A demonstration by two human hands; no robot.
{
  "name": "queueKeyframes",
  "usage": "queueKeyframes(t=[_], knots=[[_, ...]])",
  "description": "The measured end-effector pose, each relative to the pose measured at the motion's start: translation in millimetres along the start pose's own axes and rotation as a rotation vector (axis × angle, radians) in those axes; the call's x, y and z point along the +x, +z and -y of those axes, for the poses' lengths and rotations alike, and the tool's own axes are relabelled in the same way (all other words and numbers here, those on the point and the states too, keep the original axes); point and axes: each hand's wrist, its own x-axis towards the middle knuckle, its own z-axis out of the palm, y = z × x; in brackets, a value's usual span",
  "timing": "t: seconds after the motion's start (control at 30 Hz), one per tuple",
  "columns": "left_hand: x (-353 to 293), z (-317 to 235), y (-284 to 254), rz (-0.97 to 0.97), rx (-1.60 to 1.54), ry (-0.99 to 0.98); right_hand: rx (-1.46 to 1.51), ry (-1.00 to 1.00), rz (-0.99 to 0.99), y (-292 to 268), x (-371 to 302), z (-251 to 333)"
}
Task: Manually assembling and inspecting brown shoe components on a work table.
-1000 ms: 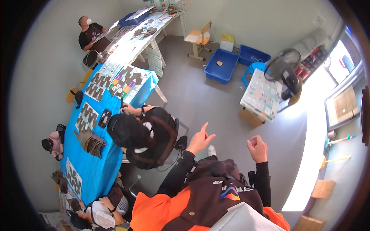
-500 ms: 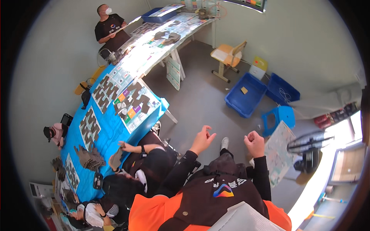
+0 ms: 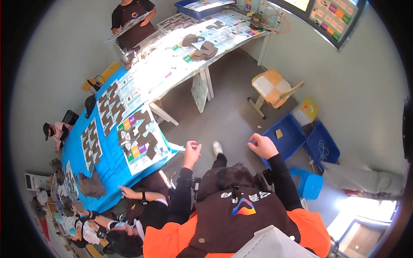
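Note:
Both my hands hang in mid-air in front of my dark apron (image 3: 219,210), touching nothing. My left hand (image 3: 192,155) is held up with its fingers curled in, and I see nothing in them. My right hand (image 3: 263,146) is bent inward, its fingers curled in a loose fist with no object showing. Nearest my left hand is the corner of the long table's blue cover (image 3: 124,174). A printed sheet (image 3: 160,158) with dark grey cut pieces lies there. My right hand is near a blue plastic bin (image 3: 285,136) on the floor.
A wooden chair (image 3: 271,88), a second blue bin (image 3: 323,144) and a blue stool (image 3: 310,182) stand right. The sunlit table (image 3: 176,64) carries dark pieces (image 3: 206,50). One person (image 3: 137,21) stands beyond it; a seated co-worker (image 3: 148,210) is close on my left.
My view has moved forward toward the sunlit table, one foot stepping. My left hand's fingers have curled in from being spread. The co-worker's hand has left the grey piece it held.

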Motion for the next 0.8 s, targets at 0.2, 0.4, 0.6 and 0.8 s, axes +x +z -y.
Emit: queueKeyframes(t=[0.2, 0.4, 0.6, 0.8], knots=[[137, -7, 28, 0.109, -0.142, -0.131, -0.062, -0.031, 0.095, 3, 145, -42], [295, -53, 85, 0.220, -0.166, -0.214, -0.067, -0.008, 0.112, -19, 296, -76], [451, -48, 141, 0.055, 0.132, 0.022, 0.078, 0.023, 0.140, -19, 473, -93], [541, -132, 184, -0.200, 0.105, -0.199, -0.074, -0.195, 0.145, 9, 661, -109]])
